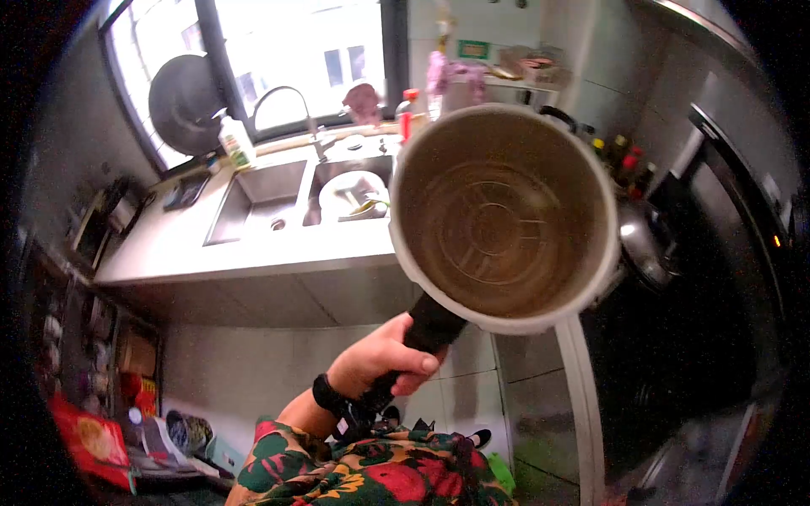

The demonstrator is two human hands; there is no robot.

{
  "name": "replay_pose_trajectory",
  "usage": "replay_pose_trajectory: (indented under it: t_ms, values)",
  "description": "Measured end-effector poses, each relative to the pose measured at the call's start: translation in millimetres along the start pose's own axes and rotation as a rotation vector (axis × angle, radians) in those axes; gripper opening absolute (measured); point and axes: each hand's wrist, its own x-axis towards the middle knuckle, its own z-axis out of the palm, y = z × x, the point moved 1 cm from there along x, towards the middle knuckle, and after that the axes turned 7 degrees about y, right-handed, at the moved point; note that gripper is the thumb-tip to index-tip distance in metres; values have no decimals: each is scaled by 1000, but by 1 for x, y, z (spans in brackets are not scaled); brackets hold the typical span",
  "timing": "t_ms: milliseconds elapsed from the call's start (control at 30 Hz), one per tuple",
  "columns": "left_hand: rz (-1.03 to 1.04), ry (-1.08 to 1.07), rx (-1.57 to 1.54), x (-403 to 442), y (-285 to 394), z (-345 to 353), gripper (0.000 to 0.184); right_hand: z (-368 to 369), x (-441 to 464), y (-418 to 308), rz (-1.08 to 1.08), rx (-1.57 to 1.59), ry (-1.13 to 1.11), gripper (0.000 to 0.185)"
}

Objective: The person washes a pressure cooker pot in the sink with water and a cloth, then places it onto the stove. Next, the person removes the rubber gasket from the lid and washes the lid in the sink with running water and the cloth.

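My left hand (388,358) is closed round the black handle of a large metal pot (502,316), with the thumb lying across the handle. The pot is held up in front of me, its open mouth turned toward the camera. Ring-shaped marks show on its brownish-grey inner bottom, and a small black side handle (557,118) sits on the far rim. A black watch (331,396) is on the left wrist. My right hand does not show.
Behind is a white counter (169,253) with a double sink (261,198); a white dish (342,190) lies in its right basin. A faucet (321,143) and soap bottle (236,142) stand behind. At right are a dark stove (675,363), a lidded pan (645,240) and several bottles (629,160).
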Motion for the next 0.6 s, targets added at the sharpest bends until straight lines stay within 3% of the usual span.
replay_pose_trajectory:
  t_ms: [33,100,133,200,267,300,333,400,433,467,533,600]
  values:
    - [19,59,-24,-11,-6,-20,29,-13,4,1,27,-22,-15,25]
    - [76,210,-28,-29,-6,-55,28,-30,24,21,-179,-353,-15,25]
    - [117,294,-28,-43,-2,-70,28,-40,26,30,-168,-358,-29,25]
    - [123,302,-34,-64,8,-104,23,-53,35,46,-505,-670,-51,21]
    - [141,443,-41,-83,10,-137,24,-26,26,45,-638,-804,-65,10]
    - [161,449,-18,-93,13,-155,25,-26,40,40,-304,-487,181,11]
    - [167,514,-53,-105,18,-163,24,17,17,40,-139,-496,287,23]
    - [190,685,-4,-119,11,-194,18,-4,56,35,-29,-432,236,24]
    - [206,720,-19,-124,18,-201,17,1,62,39,-45,-433,408,21]
    - [220,697,-61,-129,17,-218,17,-71,119,29,148,-355,220,18]
    - [280,700,-147,-136,27,-236,16,-21,89,47,-84,-502,303,17]
    - [282,718,-169,-141,31,-262,14,11,73,75,-179,-576,340,17]
